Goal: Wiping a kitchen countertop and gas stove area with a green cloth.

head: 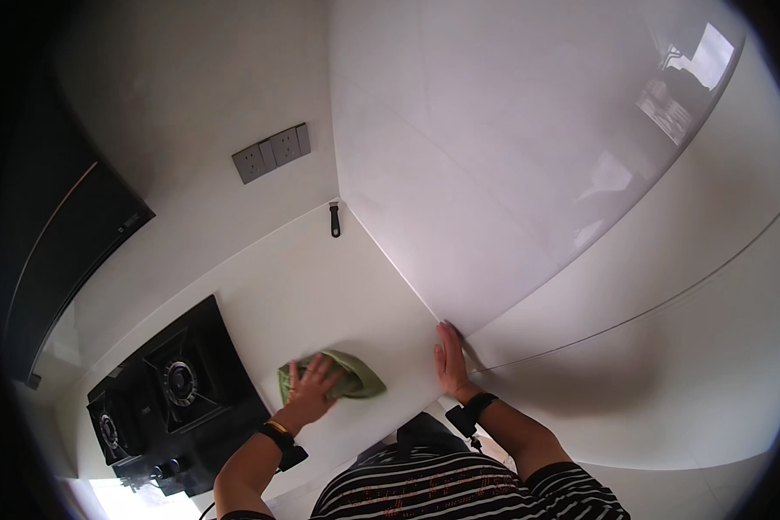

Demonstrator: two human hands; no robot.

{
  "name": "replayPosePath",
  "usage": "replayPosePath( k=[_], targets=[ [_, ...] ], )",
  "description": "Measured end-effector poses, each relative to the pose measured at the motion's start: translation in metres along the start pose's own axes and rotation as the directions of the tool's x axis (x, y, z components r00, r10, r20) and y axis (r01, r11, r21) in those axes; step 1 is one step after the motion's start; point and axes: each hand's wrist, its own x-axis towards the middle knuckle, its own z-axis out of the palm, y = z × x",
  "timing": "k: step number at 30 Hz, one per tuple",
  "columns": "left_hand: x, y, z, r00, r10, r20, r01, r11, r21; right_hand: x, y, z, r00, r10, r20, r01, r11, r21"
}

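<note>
A folded green cloth point(362, 380) lies on the white countertop point(299, 286), just right of the gas hob point(221, 416). My left hand point(311, 392) presses down on it with the fingers spread, and the cloth looks slightly blurred. At the counter's right end, my right hand point(452, 361) rests against the edge of the glossy wall panel point(468, 247), holding nothing. Both wrists wear black straps with small devices. Far back in the counter's corner lies a small scraper with a black handle point(335, 222).
Two burners sit on the black hob, with knobs point(177, 464) at its front. A dark range hood point(78, 240) juts out at the upper left. Grey wall sockets point(271, 153) are above the counter. White cabinet doors point(598, 383) stand to the right.
</note>
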Motion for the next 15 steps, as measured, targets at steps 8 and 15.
replayPosePath(
  k=[8, 15],
  targets=[
    [0.081, 0.073, 0.025, 0.954, -0.248, -0.168, 0.239, 0.969, -0.068, 0.005, -0.031, 0.015, 0.983, 0.052, -0.176, -0.028, 0.990, 0.135],
    [0.051, 0.053, -0.001, 0.948, -0.285, -0.142, -0.006, 0.429, -0.903, -0.042, -0.080, 0.041, 0.977, 0.033, 0.210, 0.029, 0.959, -0.282]
  ],
)
